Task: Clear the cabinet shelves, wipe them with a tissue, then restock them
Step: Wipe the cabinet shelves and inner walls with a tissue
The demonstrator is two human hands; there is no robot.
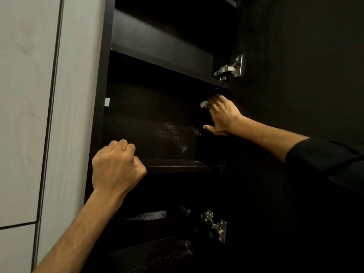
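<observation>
Two hands work in the dark cabinet (107, 79): the left hand (116, 166) is closed in a fist at the front edge of one shelf (177, 168), and the right hand (221, 115), fingers straight, presses one white tissue (204, 104) against the inner right side wall, under the upper shelf (167, 64). Two metal hinges (229, 68) are visible. No writing can be read, and dark objects in the lower compartments are hard to make out.

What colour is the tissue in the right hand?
White; a small wad of tissue shows at the right hand's fingertips in the head view.
</observation>
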